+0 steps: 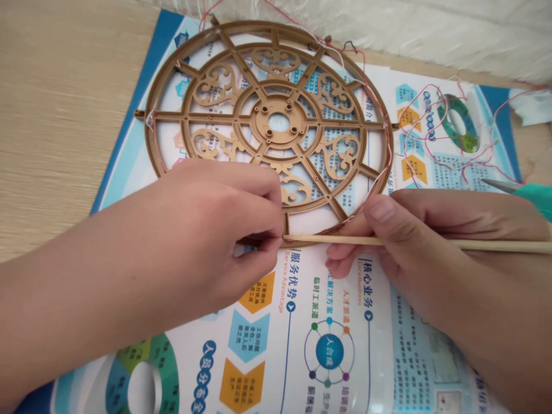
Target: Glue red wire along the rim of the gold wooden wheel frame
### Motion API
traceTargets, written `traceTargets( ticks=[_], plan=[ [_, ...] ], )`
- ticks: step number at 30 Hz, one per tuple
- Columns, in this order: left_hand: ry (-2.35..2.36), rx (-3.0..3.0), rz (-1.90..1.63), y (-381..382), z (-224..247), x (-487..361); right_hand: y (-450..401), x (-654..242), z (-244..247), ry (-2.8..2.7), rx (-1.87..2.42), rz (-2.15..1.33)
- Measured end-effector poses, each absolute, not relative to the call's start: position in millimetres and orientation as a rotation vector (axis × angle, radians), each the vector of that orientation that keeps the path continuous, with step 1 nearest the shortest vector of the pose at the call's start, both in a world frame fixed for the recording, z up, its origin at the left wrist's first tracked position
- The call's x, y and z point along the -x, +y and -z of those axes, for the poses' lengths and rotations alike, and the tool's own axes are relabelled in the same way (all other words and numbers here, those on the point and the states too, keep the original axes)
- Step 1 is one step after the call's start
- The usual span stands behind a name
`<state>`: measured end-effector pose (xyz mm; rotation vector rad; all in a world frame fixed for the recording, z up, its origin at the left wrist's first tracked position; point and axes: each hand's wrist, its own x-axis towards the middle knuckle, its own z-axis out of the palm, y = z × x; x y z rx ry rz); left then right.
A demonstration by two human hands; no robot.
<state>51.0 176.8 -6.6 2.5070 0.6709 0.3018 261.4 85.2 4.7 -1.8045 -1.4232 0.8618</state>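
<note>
A round gold-brown plastic lattice frame (150, 103) with scrollwork panels lies flat on a printed poster (310, 287). My left hand (215, 224) is shut on the frame's lower rim, its fingertips pinching at the edge, though what lies between them is partly hidden. My right hand (401, 241) grips a thin wooden stick (332, 240). The stick runs level from the right, and its tip meets the rim beside my left fingertips. Fine red thread (378, 109) trails along the frame's right rim and loops across the poster.
A green-and-white tape roll (457, 123) lies on the poster at the right, inside loose thread loops. Scissors (504, 186) with a teal handle point in from the right edge. White fluffy fabric (409, 23) lines the top, and a woven beige surface (56, 115) spreads left.
</note>
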Motion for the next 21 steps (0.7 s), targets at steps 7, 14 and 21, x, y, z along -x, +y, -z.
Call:
traceTargets(
  ticks=[7,14,21],
  plan=[
    [0.667,-2.507,-0.326,177.8,5.5,-50.4,83.6,-259.8,-4.6,-1.463,1.847,-0.795],
    [0.664,-2.55,-0.307,177.1,6.8,-49.3,83.5,-263.2,-4.5,-1.637,1.806,-0.681],
    [0.641,-2.53,-0.307,178.2,6.0,-50.6,79.8,-266.2,-0.4,-1.636,1.81,-0.671]
  ],
)
